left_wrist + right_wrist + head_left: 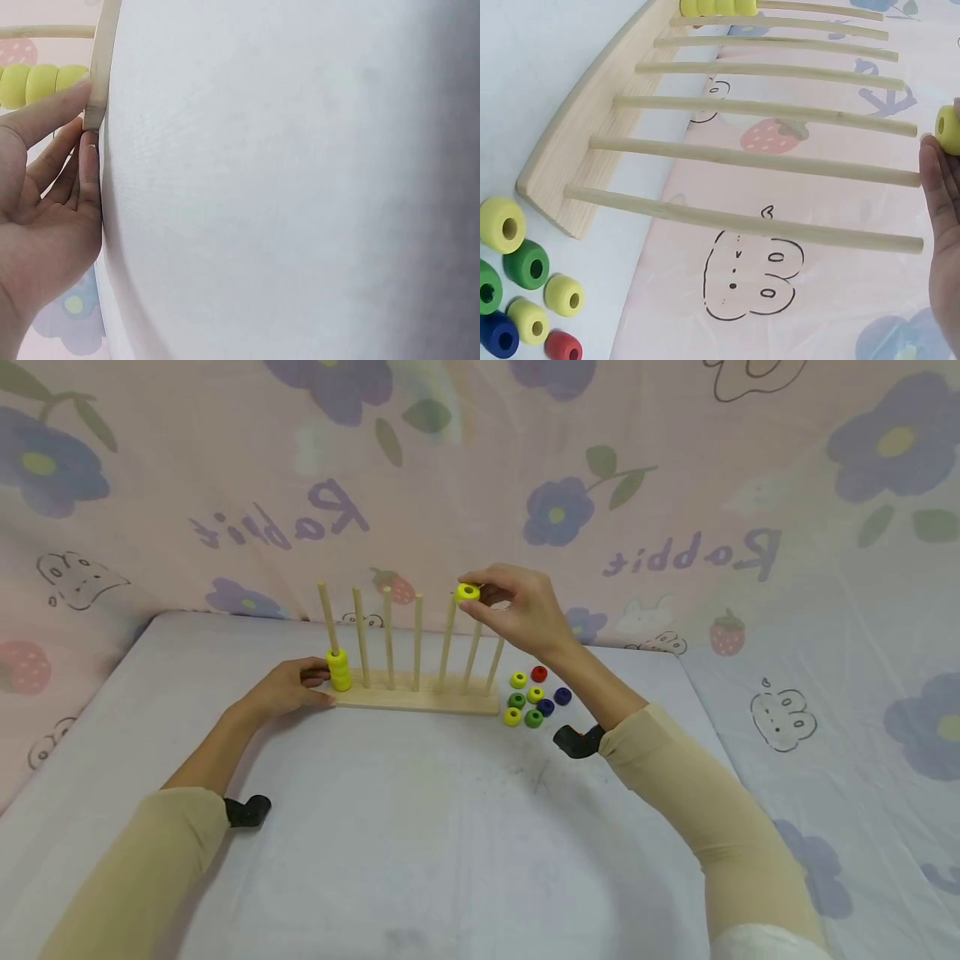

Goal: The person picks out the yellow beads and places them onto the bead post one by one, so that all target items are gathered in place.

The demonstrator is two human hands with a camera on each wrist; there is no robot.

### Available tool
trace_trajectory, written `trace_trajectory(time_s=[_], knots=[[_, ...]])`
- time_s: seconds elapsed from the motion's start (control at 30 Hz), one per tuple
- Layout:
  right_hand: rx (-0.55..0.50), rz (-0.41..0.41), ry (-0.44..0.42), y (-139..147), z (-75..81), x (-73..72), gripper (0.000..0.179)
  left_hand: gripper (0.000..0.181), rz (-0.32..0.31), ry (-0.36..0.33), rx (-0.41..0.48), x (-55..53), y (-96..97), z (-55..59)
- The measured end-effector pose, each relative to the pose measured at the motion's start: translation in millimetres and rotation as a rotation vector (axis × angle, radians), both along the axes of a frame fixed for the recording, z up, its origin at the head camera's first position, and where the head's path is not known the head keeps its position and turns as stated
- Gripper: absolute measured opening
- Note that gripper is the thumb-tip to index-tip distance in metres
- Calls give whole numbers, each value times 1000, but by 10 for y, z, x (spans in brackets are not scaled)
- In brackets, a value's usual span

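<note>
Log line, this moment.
right hand: pinches yellow bead | left hand: holds rack | leftmost peg: yellow beads | other pegs: bare

On the pink flowered cloth (pixel 480 510) facing me I read one word twice, in purple script: a "Rabbit" (pixel 279 518) to my left and another "Rabbit" (pixel 693 556) to my right. Both run backwards, the R at the right end, as in a mirror. From my right wrist, purple strokes (pixel 885 99) on that cloth are too broken up to read.
</note>
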State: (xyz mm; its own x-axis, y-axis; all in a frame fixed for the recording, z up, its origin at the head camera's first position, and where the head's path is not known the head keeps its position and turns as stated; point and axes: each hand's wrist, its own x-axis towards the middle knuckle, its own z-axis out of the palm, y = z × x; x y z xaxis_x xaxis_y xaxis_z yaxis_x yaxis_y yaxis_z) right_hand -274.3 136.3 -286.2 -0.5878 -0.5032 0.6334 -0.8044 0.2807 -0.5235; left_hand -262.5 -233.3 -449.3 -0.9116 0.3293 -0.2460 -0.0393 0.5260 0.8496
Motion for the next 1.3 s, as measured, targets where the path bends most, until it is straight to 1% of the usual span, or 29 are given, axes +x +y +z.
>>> trace_trajectory(time_s=[0.17, 0.27, 0.37, 0.57, 0.7, 1.03, 1.13, 1.3], knots=[[1, -5, -35, -65, 46, -37, 26, 78, 2, -6, -2, 13, 9, 19], [20, -6, -71, -118, 75, -38, 27, 77, 4, -6, -5, 13, 7, 19], [35, -5, -88, -177, 94, -50, 28, 77, 4, -5, -10, 11, 4, 22], [41, -6, -90, -284, 132, -100, 26, 77, 7, -10, 0, 5, 5, 22], [66, 6, -80, -366, 154, -144, 25, 77, 11, -17, 1, 5, 6, 20], [124, 16, -91, -578, 235, -155, 28, 79, 2, -15, 15, 12, 56, 46], [127, 26, -101, -643, 231, -174, 29, 78, 2, -14, 10, 15, 55, 49], [113, 50, -142, -764, 210, -217, 31, 78, 1, -7, -6, 14, 28, 32]])
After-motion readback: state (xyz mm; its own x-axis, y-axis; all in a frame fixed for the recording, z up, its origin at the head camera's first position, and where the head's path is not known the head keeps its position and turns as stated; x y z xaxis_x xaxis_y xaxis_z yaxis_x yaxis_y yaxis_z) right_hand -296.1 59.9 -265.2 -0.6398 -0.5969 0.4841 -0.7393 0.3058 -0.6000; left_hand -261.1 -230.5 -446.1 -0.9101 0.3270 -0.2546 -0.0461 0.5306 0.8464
